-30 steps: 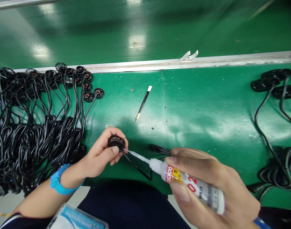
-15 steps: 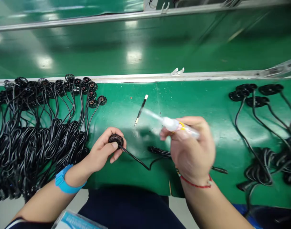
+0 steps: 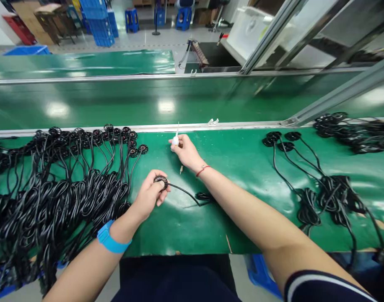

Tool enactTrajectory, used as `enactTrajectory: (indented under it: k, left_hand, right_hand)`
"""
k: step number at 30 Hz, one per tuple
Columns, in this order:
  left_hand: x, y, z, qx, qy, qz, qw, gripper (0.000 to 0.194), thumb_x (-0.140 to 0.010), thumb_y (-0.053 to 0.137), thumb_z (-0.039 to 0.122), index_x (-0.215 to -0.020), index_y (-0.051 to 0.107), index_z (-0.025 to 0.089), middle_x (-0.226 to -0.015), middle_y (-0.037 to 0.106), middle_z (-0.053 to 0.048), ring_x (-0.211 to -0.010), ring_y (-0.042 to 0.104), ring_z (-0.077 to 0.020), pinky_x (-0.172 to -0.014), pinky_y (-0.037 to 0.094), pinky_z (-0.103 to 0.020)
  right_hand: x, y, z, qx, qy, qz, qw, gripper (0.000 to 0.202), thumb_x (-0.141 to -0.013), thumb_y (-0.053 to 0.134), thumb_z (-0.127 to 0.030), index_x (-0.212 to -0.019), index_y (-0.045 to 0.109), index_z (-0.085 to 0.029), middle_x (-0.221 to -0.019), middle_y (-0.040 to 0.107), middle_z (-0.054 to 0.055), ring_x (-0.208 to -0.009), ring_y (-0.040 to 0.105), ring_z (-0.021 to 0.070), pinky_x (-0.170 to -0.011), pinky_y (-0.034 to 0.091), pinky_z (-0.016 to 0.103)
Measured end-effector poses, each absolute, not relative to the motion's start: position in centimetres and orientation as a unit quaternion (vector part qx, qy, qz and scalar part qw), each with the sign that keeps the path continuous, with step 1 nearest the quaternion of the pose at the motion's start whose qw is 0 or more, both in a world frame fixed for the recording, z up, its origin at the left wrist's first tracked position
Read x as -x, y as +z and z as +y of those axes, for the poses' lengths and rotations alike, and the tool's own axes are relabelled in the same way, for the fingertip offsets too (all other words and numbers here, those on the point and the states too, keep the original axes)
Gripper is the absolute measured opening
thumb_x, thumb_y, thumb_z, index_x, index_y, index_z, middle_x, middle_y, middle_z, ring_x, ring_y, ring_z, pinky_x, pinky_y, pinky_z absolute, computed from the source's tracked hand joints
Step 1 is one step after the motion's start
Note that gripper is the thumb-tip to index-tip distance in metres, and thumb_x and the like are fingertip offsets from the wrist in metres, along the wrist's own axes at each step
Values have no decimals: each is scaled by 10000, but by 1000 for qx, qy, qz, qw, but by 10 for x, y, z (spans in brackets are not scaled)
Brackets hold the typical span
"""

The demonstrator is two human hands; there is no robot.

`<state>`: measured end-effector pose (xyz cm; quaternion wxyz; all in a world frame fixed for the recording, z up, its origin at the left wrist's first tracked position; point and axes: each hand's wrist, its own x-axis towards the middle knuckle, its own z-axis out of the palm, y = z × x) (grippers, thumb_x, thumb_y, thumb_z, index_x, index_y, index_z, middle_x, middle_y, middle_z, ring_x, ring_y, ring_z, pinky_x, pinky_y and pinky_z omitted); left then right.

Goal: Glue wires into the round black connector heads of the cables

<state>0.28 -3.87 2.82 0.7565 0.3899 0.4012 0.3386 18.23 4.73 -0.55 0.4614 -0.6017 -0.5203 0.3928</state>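
My left hand (image 3: 148,195) pinches a round black disc-shaped part (image 3: 161,180) between thumb and fingers, just above the bench. A black cable (image 3: 186,192) runs from that part to the right, toward a coiled bundle (image 3: 203,196) partly covered by my right forearm. Farther forward, my right hand (image 3: 188,153) is closed on a small white squeeze bottle (image 3: 175,141) whose thin nozzle points up toward the bench's back rail; most of the bottle's body is hidden. Below that hand, only the tip of a slim pen-like tool (image 3: 181,169) shows on the green surface.
Many black cables (image 3: 63,193) with round ends are heaped on the left. More cables (image 3: 333,193) lie on the right, with another pile (image 3: 355,130) at the far right. A metal rail (image 3: 154,128) with a white hook (image 3: 213,122) runs along the back.
My right hand has carried the bottle forward and left, and its nozzle has turned from leftward to upward. My left hand still holds the round part. The view has tilted up.
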Motion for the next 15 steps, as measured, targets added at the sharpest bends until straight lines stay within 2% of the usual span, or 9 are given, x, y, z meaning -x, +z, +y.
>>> enactTrajectory:
  k: [4,6,8,10,12,15]
  left_hand:
    - [-2,30,-36,-392,362,398,746,271,-736,557,318,-932,428,183,-650,584,32,-397,393,-47,-348,261,-136]
    - [-1,30,-35,-392,372,397,742,280,-720,558,327,-924,425,189,-639,579,38,-394,395,-51,-343,258,-137]
    - [-1,30,-35,-389,379,394,741,287,-708,564,331,-917,426,192,-631,577,41,-393,396,-53,-343,255,-138]
    - [0,30,-36,-388,383,392,741,288,-708,571,328,-919,431,191,-632,577,41,-398,395,-52,-348,250,-137]
    - [1,31,-36,-396,384,390,737,287,-721,573,332,-930,437,191,-641,570,45,-399,383,-48,-349,231,-138]
    - [4,30,-37,-436,381,384,719,279,-752,567,343,-951,449,187,-655,534,59,-407,355,-41,-359,209,-148]
  right_hand:
    - [-174,-4,62,623,368,-543,426,268,-733,630,-111,-920,453,-190,-1120,657,140,-1084,601,235,-1027,389,438]
    - [-174,7,50,638,343,-546,422,339,-710,669,-135,-975,464,-182,-1202,609,153,-1163,548,256,-1057,348,457]
    - [-175,23,27,648,319,-546,424,336,-743,661,-201,-1021,475,-177,-1248,568,153,-1191,510,261,-1065,327,467]
    - [-174,40,-4,637,322,-560,420,196,-829,582,-299,-972,512,-186,-1119,617,106,-1062,565,232,-979,406,427]
    - [-169,54,-36,605,369,-582,399,188,-867,531,-379,-859,539,-192,-864,644,44,-832,607,189,-796,483,348]
    - [-159,64,-71,536,484,-569,392,203,-852,577,-380,-914,540,-189,-790,613,2,-715,580,137,-678,470,274]
